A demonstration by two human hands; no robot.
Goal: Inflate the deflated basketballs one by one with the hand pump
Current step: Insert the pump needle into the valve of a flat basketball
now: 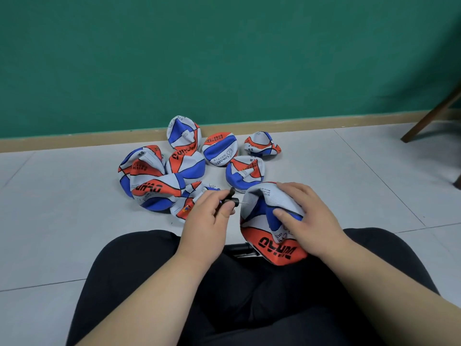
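Grey tiled floor (349, 171), left hand (207, 221) pinching pump nozzle (230, 199), right hand (306, 216) gripping crumpled basketball (262, 236), forearms over lap.

Plain indoor room: green wall (224, 46), wooden skirting (74, 139), pale tiled floor (62, 221), chair leg (429, 116).

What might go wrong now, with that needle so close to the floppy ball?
The thin needle on the pump end gripped by the left hand could miss the valve, which I cannot see, and bend or scratch the held ball.
That ball is crumpled and soft under the right hand, so it may fold away when pushed.
Its thumb lies near the needle tip; a slip might prick it.
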